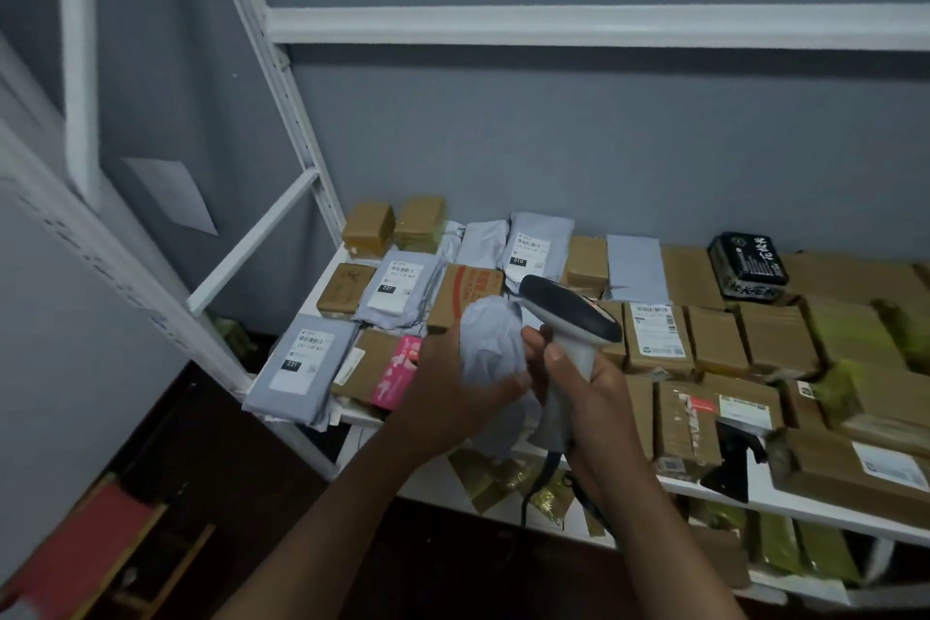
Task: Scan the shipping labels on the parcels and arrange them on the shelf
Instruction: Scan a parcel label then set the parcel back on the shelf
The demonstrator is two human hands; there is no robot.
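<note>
From where the head camera looks, the person stands before a white shelf [785, 493] packed with parcels. The left hand [448, 393] has its fingers curled round a soft grey bag [490, 342], holding it up just in front of the shelf edge, bunched and partly rolled. No label shows on the side facing us, so I judge the bag is being turned to bring its label round. The right hand [589, 398] grips the handle of a scanner [568, 312], its dark head tipped down and leftward, right beside the bag; one finger of that hand also touches the bag, probably to steady the loose plastic. The scanner's cable hangs down below the hand, in front of the shelf.

On the shelf, behind the held bag, lies an orange-printed carton [465, 292]. Left of it are two flat grey bags [302, 357] with white labels face up, marked 231, and further back another marked 010 [528, 249]. Labels up makes them easy to read, which suggests those are already done. Right of the scanner, brown boxes [714, 337] sit in tight rows, one with a white label [659, 330] showing, and a black packet [750, 264] rests near the wall. A pink box [397, 368] sits just left of the left hand. More parcels lie on the level below.
</note>
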